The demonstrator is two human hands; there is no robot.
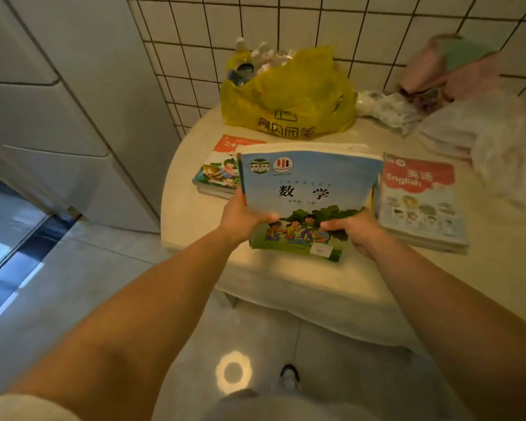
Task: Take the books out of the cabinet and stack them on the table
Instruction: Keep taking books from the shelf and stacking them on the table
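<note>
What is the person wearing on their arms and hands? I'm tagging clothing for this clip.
Both forearms are bare, and the left hand and right hand show no gloves, rings or watch. A pale, light-coloured short sleeve shows at the left upper arm; the right sleeve is out of view.

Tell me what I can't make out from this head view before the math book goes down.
- Orange-topped book: right part hidden behind the math book.
- Book count: the pages under the math book and the English book blur together.
- Fingers of left hand and right hand: under the cover; only thumbs show.
- Items at right: blurred.
- Cabinet interior: not visible.
</note>
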